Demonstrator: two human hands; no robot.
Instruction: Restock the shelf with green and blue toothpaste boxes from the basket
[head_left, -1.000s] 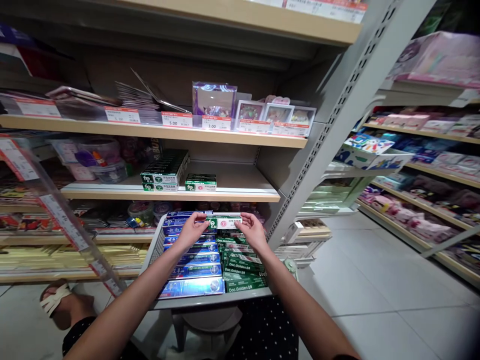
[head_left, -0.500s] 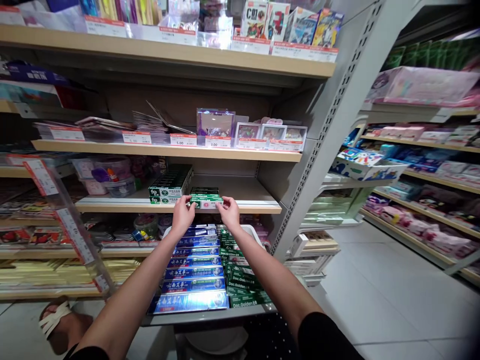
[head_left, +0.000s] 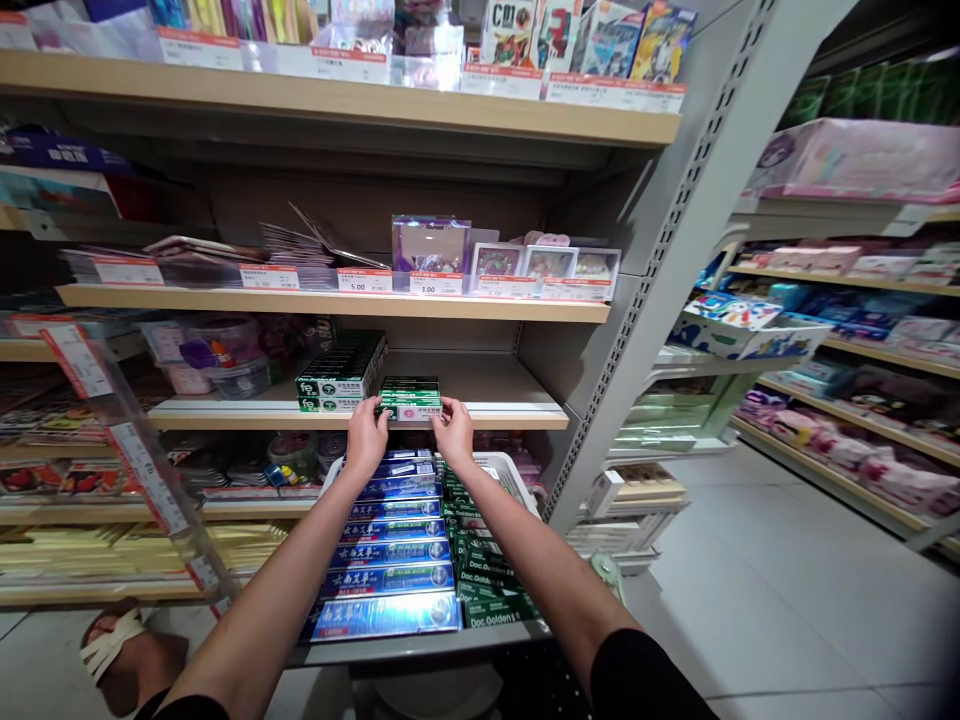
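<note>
A green-and-white toothpaste box (head_left: 409, 411) lies at the front of a short row of like boxes on the shelf. My left hand (head_left: 367, 438) grips its left end with thumb and fingers. At the opposite end, my right hand (head_left: 454, 433) pinches the box, so it spans both hands at the shelf's front edge. Directly to the left stands a longer, stacked row of green toothpaste boxes (head_left: 341, 372). Below my arms, a light grey crate (head_left: 504, 463) holds blue toothpaste boxes (head_left: 390, 580) on the left and dark green toothpaste boxes (head_left: 491, 572) on the right.
The wooden shelf edge (head_left: 495, 421) runs just beneath my hands. Above it, another shelf (head_left: 337, 300) carries price tags and small packaged goods. A slotted upright (head_left: 652, 260) stands on the right. Clear plastic tubs (head_left: 236, 365) sit at left; a sandalled foot (head_left: 124, 650) is lower left.
The view has shifted slightly. My right hand has drawn a little leftward at the box's right end. Both hands stay on the box at the shelf front.
</note>
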